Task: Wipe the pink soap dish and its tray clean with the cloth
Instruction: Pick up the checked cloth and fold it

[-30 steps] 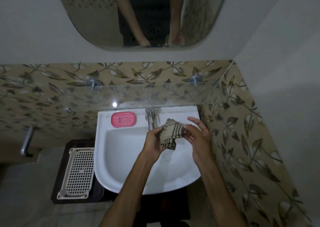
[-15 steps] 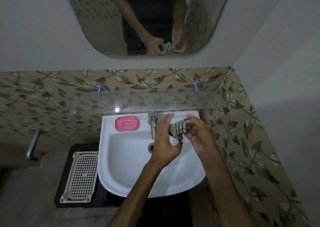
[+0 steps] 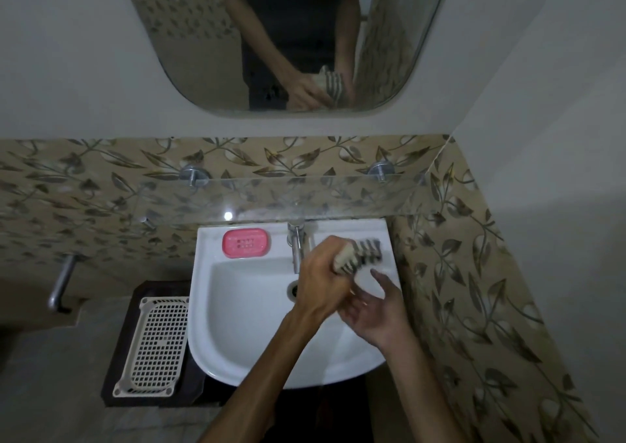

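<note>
Left hand [image 3: 321, 283]: fingers curled in a fist around the striped cloth [image 3: 359, 258], gripping it above the right rear part of the white washbasin [image 3: 237, 324]; bunched cloth end protrudes beyond the fist toward the wall, blurred. Right hand [image 3: 376, 310]: palm up, fingers spread and relaxed, holding nothing, positioned just beside and below the left hand, over the right side of the bowl; contact between the two hands cannot be determined. Pink soap dish [image 3: 246, 242]: seated on the rear left ledge of the washbasin, left of the chrome tap [image 3: 297, 246], well apart from both hands and from the cloth; perforated insert with small holes visible at centre; separate tray beneath cannot be distinguished. Drain opening [image 3: 293, 288]: partly hidden behind the left wrist. Glass shelf [image 3: 271, 198]: mounted above the basin on two metal brackets against leaf-patterned tiles [image 3: 474, 273]. Mirror [image 3: 288, 36]: above the shelf, reflecting forearms and the gripped cloth. Cream perforated basket [image 3: 159, 344]: lying on a dark surface to the left of the basin. Metal bar [image 3: 61, 286]: fixed at far left.
</note>
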Available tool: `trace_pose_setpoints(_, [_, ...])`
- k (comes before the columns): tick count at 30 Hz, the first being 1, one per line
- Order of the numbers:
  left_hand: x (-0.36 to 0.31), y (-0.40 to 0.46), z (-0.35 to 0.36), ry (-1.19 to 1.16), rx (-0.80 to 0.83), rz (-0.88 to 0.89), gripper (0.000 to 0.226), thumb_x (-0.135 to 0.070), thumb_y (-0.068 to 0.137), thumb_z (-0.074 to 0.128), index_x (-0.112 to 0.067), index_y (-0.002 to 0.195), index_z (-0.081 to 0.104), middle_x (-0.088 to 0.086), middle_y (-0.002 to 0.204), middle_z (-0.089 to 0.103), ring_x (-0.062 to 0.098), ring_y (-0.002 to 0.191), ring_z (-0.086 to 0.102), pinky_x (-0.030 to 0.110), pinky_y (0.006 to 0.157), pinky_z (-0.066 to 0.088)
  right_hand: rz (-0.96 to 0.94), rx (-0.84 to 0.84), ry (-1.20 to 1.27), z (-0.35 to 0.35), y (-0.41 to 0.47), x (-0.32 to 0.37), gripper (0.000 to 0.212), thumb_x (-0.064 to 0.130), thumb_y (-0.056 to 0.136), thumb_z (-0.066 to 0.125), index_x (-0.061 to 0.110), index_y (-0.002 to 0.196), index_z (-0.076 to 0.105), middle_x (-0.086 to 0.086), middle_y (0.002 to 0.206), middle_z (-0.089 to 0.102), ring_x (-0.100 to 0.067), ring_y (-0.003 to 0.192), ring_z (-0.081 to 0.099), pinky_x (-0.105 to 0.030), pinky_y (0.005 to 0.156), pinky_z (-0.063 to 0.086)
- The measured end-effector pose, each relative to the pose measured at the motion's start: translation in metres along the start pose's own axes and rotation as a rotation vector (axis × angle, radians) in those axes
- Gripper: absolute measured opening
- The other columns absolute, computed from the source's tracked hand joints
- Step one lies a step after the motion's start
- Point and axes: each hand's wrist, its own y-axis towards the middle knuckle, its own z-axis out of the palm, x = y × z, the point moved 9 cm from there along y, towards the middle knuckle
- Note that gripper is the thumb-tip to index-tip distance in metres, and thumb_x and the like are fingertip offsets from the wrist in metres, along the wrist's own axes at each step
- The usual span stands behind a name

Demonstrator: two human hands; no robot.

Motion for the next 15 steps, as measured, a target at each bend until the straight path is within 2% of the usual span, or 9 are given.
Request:
trace_pose_setpoints(2, [-0.011,-0.023,0.016,0.068,0.166,0.157,0.031,-0.012,0.071,0.059,-0.015,0.099,0.072,-0.002,0.099,0.072,0.016,0.091,0.065,0.027,0.08,0.05,-0.015,0.095,0.101,0.001,0.012,0.0,0.038,0.021,0.099,0.062,0.004,0.132,0.06,-0.015,0.123,0.07,-0.012,0.108,0.073,-0.03,0.092,0.058])
trace_pose_setpoints(3, [-0.012,-0.038,0.024,0.111,0.249,0.212,0.035,-0.013,0.069,0.06,-0.014,0.101,0.072,0.0,0.104,0.073,0.017,0.096,0.065,0.027,0.087,0.048,-0.035,0.07,0.171,0.002,0.019,0.007,0.042,0.014,0.102,0.06,0.004,0.142,0.054,-0.01,0.129,0.066,0.0,0.11,0.07,-0.021,0.095,0.055])
trace_pose_setpoints(4, [-0.009,-0.054,0.031,0.149,0.32,0.246,0.039,-0.014,0.067,0.06,-0.013,0.103,0.073,0.002,0.108,0.074,0.019,0.101,0.065,0.029,0.092,0.047,-0.066,0.103,0.128,0.008,0.027,0.013,0.044,0.014,0.105,0.057,0.001,0.147,0.05,-0.011,0.133,0.064,-0.004,0.115,0.068,-0.022,0.101,0.053])
trace_pose_setpoints(6, [0.004,-0.082,0.036,0.205,0.4,0.252,0.046,-0.013,0.068,0.062,-0.012,0.113,0.073,0.003,0.12,0.072,0.023,0.111,0.065,0.036,0.1,0.045,-0.11,0.118,-0.097,0.02,0.031,0.022,0.052,0.029,0.107,0.051,-0.007,0.144,0.053,-0.026,0.138,0.061,-0.034,0.127,0.061,-0.045,0.116,0.044])
trace_pose_setpoints(7, [0.012,-0.092,0.033,0.213,0.41,0.231,0.05,-0.011,0.069,0.063,-0.012,0.119,0.072,0.003,0.127,0.07,0.023,0.117,0.064,0.037,0.103,0.044,-0.119,0.088,-0.181,0.021,0.033,0.026,0.053,0.03,0.107,0.049,-0.008,0.142,0.055,-0.029,0.139,0.06,-0.041,0.124,0.061,-0.052,0.117,0.042])
trace_pose_setpoints(9, [0.027,-0.102,0.022,0.176,0.389,0.169,0.058,-0.007,0.066,0.061,-0.013,0.123,0.07,0.001,0.133,0.068,0.02,0.125,0.061,0.036,0.108,0.041,-0.143,0.056,-0.251,0.024,0.034,0.032,0.048,0.029,0.105,0.053,-0.005,0.139,0.061,-0.026,0.129,0.067,-0.039,0.11,0.066,-0.051,0.107,0.047])
trace_pose_setpoints(11, [0.04,-0.099,0.006,0.038,0.314,0.03,0.056,-0.003,0.066,0.058,-0.014,0.119,0.072,-0.001,0.128,0.071,0.016,0.123,0.062,0.033,0.108,0.043,-0.177,0.1,-0.257,0.029,0.032,0.031,0.041,0.026,0.102,0.059,0.0,0.134,0.066,-0.022,0.124,0.072,-0.036,0.107,0.07,-0.049,0.1,0.054])
trace_pose_setpoints(13, [0.058,-0.085,-0.014,-0.156,0.121,-0.231,0.044,-0.001,0.071,0.057,-0.013,0.11,0.074,0.0,0.116,0.075,0.018,0.113,0.068,0.036,0.101,0.05,-0.273,0.105,-0.379,0.035,0.025,0.034,0.035,0.021,0.101,0.062,0.002,0.129,0.069,-0.021,0.121,0.075,-0.035,0.106,0.074,-0.043,0.089,0.061])
trace_pose_setpoints(15, [0.075,-0.067,-0.03,-0.293,-0.074,-0.501,0.028,-0.018,0.084,0.061,-0.015,0.109,0.074,0.0,0.109,0.076,0.02,0.105,0.07,0.031,0.09,0.054,-0.374,0.101,-0.518,0.045,0.016,0.035,0.027,0.016,0.099,0.064,0.004,0.122,0.073,-0.017,0.114,0.078,-0.03,0.099,0.078,-0.034,0.074,0.064])
